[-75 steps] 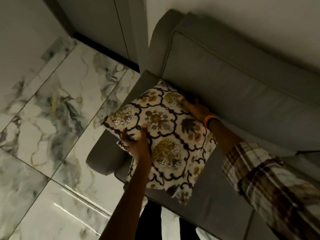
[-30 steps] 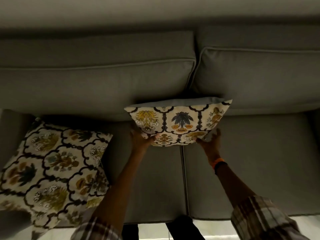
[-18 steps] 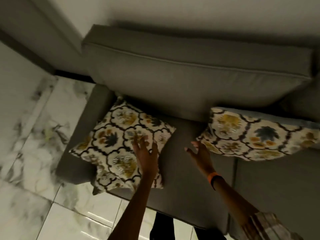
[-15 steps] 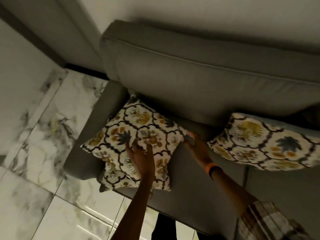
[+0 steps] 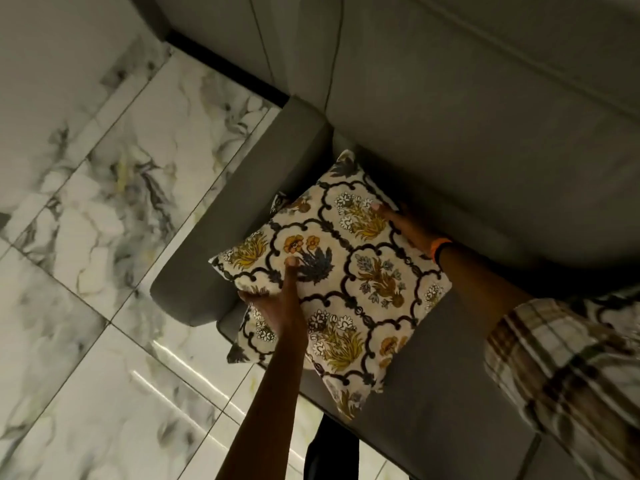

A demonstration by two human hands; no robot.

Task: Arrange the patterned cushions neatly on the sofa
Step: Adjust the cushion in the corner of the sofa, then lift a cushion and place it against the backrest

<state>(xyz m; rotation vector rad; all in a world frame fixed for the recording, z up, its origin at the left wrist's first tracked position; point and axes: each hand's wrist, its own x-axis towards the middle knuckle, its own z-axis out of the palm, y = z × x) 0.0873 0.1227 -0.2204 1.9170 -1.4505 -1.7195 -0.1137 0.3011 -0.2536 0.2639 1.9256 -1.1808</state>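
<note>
A cream patterned cushion [image 5: 349, 271] with dark lattice lines and yellow flowers lies at the left end of the grey sofa [image 5: 485, 150], beside the armrest. My left hand [image 5: 277, 299] grips its left edge, thumb on top. On the opposite, upper right edge my right hand [image 5: 401, 223] holds the cushion against the back cushion. A second patterned cushion [image 5: 256, 330] peeks out from under the first, mostly hidden. An orange band sits on my right wrist.
The sofa armrest [image 5: 242, 220] runs along the cushion's left side. Glossy marble floor tiles [image 5: 104, 237] fill the left of the view. A pale wall [image 5: 225, 26] with a dark skirting stands behind the sofa's end.
The view swung left and the middle cushion left the frame. Both hands closed on the top left cushion and turned it on the seat.
</note>
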